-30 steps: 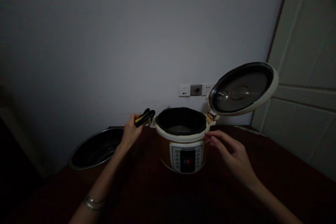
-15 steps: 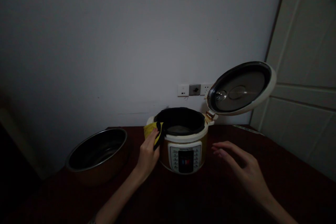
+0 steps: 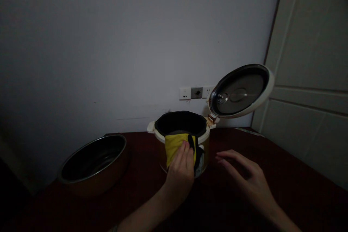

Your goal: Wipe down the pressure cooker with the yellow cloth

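Observation:
My left hand (image 3: 181, 165) presses a yellow cloth with black edging (image 3: 174, 145) against the front of the electric pressure cooker (image 3: 161, 143). The cloth covers part of the front rim and most of the control panel (image 3: 200, 161). Hinged at the right, the cooker's round lid (image 3: 240, 92) stands raised and tilted. Inside the cooker the cavity looks dark, with no inner pot in it. To the right of the cooker, my right hand (image 3: 248, 174) hovers with nothing in it, thumb and fingers apart.
At the left of the dark red table (image 3: 141, 188) sits a wide inner pot (image 3: 95, 185), open side up. Wall sockets (image 3: 196, 93) are set low in the wall behind the cooker. A pale panelled door (image 3: 304, 79) stands at the right.
My left hand has moved the cloth rightward from the cooker's left rim to its front, over the panel. My right hand stays nearly in place. The whole view has shifted slightly.

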### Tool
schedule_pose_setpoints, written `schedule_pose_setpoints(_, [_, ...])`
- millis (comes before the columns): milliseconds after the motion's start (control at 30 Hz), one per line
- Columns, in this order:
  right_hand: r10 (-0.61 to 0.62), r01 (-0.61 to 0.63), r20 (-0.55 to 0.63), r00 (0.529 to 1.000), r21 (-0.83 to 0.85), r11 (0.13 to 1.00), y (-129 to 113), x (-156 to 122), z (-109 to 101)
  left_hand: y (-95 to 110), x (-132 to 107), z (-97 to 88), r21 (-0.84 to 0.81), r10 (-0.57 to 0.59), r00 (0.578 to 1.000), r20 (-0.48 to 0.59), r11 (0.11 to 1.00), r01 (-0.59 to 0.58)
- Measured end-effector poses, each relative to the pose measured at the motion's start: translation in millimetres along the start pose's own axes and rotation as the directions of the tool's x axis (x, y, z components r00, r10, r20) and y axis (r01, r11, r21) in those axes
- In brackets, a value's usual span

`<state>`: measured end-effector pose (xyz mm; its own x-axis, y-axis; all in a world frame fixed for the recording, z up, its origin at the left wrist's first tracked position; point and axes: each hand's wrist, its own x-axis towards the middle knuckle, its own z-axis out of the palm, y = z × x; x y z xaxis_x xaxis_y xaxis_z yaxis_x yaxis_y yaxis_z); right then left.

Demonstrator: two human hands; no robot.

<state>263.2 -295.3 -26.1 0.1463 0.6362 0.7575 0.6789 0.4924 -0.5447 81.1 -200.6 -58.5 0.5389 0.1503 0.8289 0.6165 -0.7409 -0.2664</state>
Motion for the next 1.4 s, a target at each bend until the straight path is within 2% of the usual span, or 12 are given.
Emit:
schedule_pose_setpoints(100, [-0.041,0.041,0.001,0.999,-0.048,0.998,1,-5,-5,17,17,11.5,0.014,0.008,1.0,0.027,1.0,-0.008])
schedule_pose_setpoints(200, [-0.14,0.137,-0.008,0.99,-0.16,0.978,3,-8,-14,32,34,12.2,-0.234,-0.033,0.984,0.176,0.969,0.074])
schedule_pose_setpoints(333, [-0.182,0.223,0.158,0.97,-0.299,0.928,10,-12,-30,41,48,-1.0,-0.713,-0.025,0.92,0.391,0.625,0.319])
schedule_pose_setpoints(433, [-0.041,0.123,0.333,0.942,-0.227,0.966,20,-19,-33,38,49,-8.5,-0.756,-0.06,0.86,0.506,0.448,0.477])
schedule_pose_setpoints(567, [0.093,-0.076,0.395,0.914,-0.059,0.995,30,-32,-13,28,45,-10.6,-0.648,-0.103,0.776,0.622,0.488,0.585])
schedule_pose_setpoints(833, [0.359,-0.48,0.415,0.836,0.236,0.845,34,-51,28,8,35,-39.6,-0.649,0.124,0.734,0.668,0.579,0.493])
schedule_pose_setpoints(900, [0.459,-0.585,0.419,0.783,0.248,0.772,43,-54,24,-7,38,-49.8,-0.643,0.073,0.746,0.662,0.566,0.516])
schedule_pose_setpoints(1000, [0.56,-0.64,0.333,0.759,0.223,0.735,57,-55,12,-36,45,-60.3,-0.597,-0.156,0.789,0.595,0.572,0.563])
schedule_pose_setpoints(1133, [0.554,-0.55,0.066,0.83,0.263,0.792,70,-54,0,-81,45,-62.3,-0.451,-0.473,0.789,0.392,0.649,0.613])
schedule_pose_setpoints(1233, [0.436,-0.396,-0.197,0.878,0.211,0.894,67,-47,0,-116,33,-50.0,-0.286,-0.592,0.773,0.229,0.718,0.635])
schedule_pose_setpoints(1333, [0.155,-0.153,-0.285,0.946,0.029,0.988,58,-34,11,-148,16,-23.5,-0.163,-0.654,0.75,0.099,0.733,0.661])
schedule_pose_setpoints(1400, [-0.126,0.11,-0.158,0.979,-0.107,0.988,53,-23,24,-165,4,-1.2,-0.192,-0.7,0.709,0.085,0.687,0.701])
